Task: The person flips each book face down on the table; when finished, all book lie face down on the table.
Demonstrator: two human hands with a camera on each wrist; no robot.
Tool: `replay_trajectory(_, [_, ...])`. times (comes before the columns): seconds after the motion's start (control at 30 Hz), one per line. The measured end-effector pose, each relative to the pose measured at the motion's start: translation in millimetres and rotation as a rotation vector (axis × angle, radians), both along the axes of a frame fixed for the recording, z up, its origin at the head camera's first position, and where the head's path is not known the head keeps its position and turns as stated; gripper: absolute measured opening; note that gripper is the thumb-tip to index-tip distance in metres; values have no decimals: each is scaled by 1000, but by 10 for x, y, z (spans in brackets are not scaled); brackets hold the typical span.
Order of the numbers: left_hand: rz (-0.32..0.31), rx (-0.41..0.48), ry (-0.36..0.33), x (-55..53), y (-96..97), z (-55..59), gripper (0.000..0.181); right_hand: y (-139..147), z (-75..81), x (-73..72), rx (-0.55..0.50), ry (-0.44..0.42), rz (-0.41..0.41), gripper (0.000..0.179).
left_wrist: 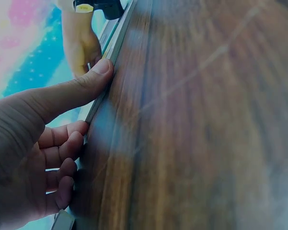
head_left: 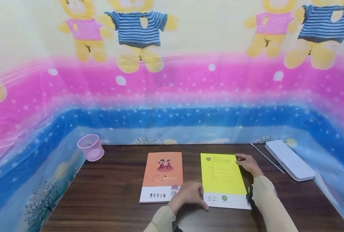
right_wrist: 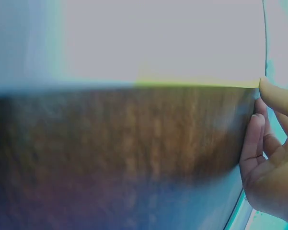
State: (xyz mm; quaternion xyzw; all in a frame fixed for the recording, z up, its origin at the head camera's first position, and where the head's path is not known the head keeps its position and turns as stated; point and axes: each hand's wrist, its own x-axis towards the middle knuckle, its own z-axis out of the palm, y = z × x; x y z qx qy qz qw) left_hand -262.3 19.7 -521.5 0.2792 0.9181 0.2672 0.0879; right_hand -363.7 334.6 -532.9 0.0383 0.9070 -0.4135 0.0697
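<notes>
A yellow book [head_left: 222, 175] with a white lower band lies flat on the table, right of centre. My left hand [head_left: 190, 195] holds its near left corner, thumb along the near edge and fingers at the left side. At the far right corner, my right hand [head_left: 248, 164] pinches the book between thumb and fingers. The left wrist view shows the thumb [left_wrist: 88, 88] against the book's thin edge, with the other fingers bent. To the left lies an orange book [head_left: 163, 175] with a white band, partly covered by my left hand.
A pink see-through cup [head_left: 91, 148] stands at the table's far left. On the right are a thin grey stick [head_left: 267, 158] and a white case [head_left: 290, 160]. Patterned cloth [head_left: 172, 119] surrounds the dark wooden table [head_left: 108, 190] at the back and sides.
</notes>
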Motion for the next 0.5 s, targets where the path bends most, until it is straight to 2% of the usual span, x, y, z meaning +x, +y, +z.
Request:
replay_trajectory(0.17, [2,1,-22,-36,3,37,47,-25,6,-47,32,13,-25,49])
replay_trajectory(0.23, [-10,-9,-32,-60,-2,73,46,-14,-3,-65,9,8,-48,50])
replay_trajectory(0.3, [-26,6,-81,-81,-14,115,44,14,-15,-75,-32,-7,-74,51])
replay_trajectory(0.43, [-56,156,-221,-142,-68,187,34,132,-25,-41,-137,-20,-119,55])
replay_trajectory(0.5, [-56,244,-251,-176,-137,217,31,217,2,1,-160,-20,-125,57])
